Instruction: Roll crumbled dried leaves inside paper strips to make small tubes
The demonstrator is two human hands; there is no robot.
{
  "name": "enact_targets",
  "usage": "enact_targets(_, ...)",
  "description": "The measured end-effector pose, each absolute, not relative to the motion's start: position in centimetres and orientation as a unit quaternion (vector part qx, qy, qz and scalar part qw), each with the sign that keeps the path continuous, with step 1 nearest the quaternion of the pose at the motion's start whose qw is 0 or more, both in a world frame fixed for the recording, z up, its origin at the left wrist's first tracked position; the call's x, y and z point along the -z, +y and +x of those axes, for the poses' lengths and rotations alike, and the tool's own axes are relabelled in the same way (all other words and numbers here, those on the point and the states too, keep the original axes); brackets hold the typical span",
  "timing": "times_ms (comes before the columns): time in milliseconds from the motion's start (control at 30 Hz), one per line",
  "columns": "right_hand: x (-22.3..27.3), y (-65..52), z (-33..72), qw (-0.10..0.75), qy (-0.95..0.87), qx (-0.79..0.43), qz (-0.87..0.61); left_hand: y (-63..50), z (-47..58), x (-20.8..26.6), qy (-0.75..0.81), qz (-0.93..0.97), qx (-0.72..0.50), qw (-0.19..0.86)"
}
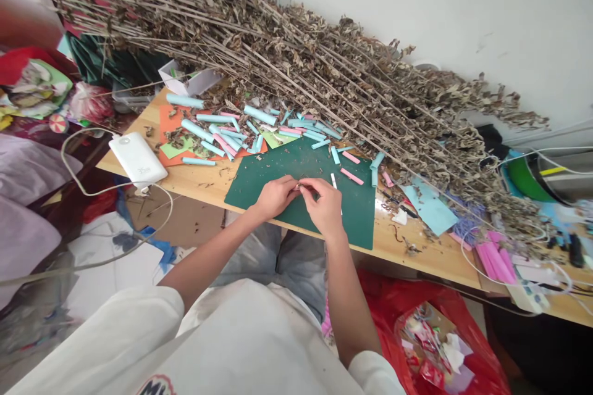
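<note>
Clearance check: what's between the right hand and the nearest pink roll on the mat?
Head view: a white strip, partly hidden by the right hand, on the green mat.

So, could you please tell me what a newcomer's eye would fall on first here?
Probably the big bundle of dried stalks, sprawling diagonally across the back of the wooden table. Next, perhaps, the blue paper rolls and pink paper rolls scattered in front of it. Over the green mat, the person's left grip and right grip come together at the fingertips, around something too small to identify.
</note>
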State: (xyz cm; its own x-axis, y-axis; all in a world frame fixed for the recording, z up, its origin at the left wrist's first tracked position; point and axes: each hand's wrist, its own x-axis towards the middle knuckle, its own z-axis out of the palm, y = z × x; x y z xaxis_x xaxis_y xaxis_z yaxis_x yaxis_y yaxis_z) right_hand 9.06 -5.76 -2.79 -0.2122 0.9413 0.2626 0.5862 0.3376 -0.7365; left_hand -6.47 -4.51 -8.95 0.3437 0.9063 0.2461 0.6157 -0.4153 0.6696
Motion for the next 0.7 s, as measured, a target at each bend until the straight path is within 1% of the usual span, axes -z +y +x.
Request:
enact_targets(100, 2.2, -5.1, 9.0, 0.340, -0.732, -0.276, -0.522, -4.5, -6.5, 9.1, 0.480, 0.787, -0.308, 0.236)
enact_targets(200, 1.7, -4.7, 9.1, 0.329, -0.740, -0.276, -0.517, -4.4, -6.5, 9.2, 0.482, 0.787, -0.306, 0.233)
enact_targets(433, 1.8, -4.9, 9.4, 0.347, -0.741, -0.251, -0.517, -4.4, -6.5, 9.1, 0.483, 0.787, -0.306, 0.232)
enact_targets(600, 1.5, -5.5, 9.1, 0.281, -0.803, -0.181, -0.494, -4.5, -6.4, 9.1, 0.483, 0.790, -0.301, 0.226)
enact_targets(700, 0.8, -5.7, 8.6, 0.232, -0.819, -0.147, -0.505, -4.5, -6.4, 9.2, 0.483, 0.794, -0.295, 0.222)
